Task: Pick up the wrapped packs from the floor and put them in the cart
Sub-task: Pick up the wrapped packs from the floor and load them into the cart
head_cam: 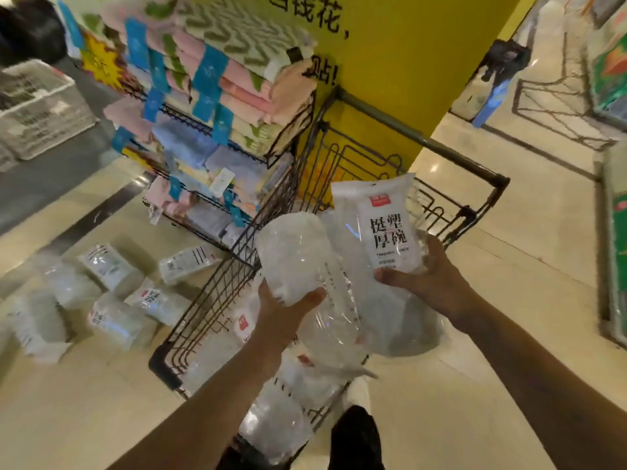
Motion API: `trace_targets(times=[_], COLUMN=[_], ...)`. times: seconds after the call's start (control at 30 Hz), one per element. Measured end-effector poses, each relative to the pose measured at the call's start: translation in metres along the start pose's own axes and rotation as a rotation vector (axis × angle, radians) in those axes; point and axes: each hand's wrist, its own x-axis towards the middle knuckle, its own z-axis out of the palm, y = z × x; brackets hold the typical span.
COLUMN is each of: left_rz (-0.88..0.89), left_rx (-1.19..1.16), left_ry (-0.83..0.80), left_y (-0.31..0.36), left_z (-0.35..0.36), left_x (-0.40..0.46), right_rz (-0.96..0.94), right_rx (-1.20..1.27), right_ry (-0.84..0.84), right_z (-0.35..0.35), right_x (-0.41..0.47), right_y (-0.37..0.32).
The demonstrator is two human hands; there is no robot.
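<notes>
Left hand [288,300] grips clear pack [295,256] | right hand [431,276] grips labelled pack [383,225] | both above cart [217,300] rim | floor [509,232] open rightward

Clear, glossy pack [298,256] in the left hand, all see-through film; the pack [381,225] in the right hand is white with black characters and a small red tag. Cart [424,144] wire is black against a bright yellow pillar [407,62] with black lettering. Towels [217,79] show pink, peach, blue and green-on-cream zigzags, with blue labels. Floor [509,249] is shiny cream
</notes>
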Motion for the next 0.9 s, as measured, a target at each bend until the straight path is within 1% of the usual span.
trace_targets(times=[0.13, 0.27, 0.4, 0.47, 0.53, 0.6, 0.67, 0.77, 0.83, 0.9], left_rz=[0.000, 0.014, -0.015, -0.039, -0.097, -0.178, -0.196, -0.173, -0.172, -0.164], left_rx=[-0.114, -0.193, -0.166, -0.113, -0.050, 0.032, 0.030, 0.062, 0.101, 0.166], left_ry=[0.174, 0.328, 0.425, 0.437, 0.416, 0.388, 0.331, 0.301, 0.328, 0.387], left_y=[-0.011, -0.027, -0.035, -0.035, -0.035, -0.032, -0.025, -0.014, -0.009, -0.004], left_z=[0.052, 0.100, 0.130, 0.134, 0.135, 0.133, 0.128, 0.114, 0.101, 0.088], left_x=[0.038, 0.064, 0.087, 0.097, 0.103, 0.099, 0.088, 0.065, 0.050, 0.035], right_rz=[-0.067, -0.127, -0.100, -0.096, -0.080, -0.093, -0.160, -0.264, -0.326, -0.464], right_rx=[-0.156, -0.340, -0.411, -0.460, -0.608, -0.749, -0.785, -0.812, -0.806, -0.782], right_ry=[-0.102, -0.164, -0.210, -0.268, -0.330, -0.353, -0.292, -0.193, -0.146, -0.093], right_z=[-0.016, -0.022, -0.031, -0.031, -0.029, -0.024, -0.021, -0.016, -0.013, -0.011], right_x=[0.091, 0.150, 0.196, 0.209, 0.216, 0.217, 0.210, 0.202, 0.197, 0.189], right_y=[-0.001, 0.005, 0.011, 0.014, 0.018, 0.025, 0.029, 0.033, 0.035, 0.031])
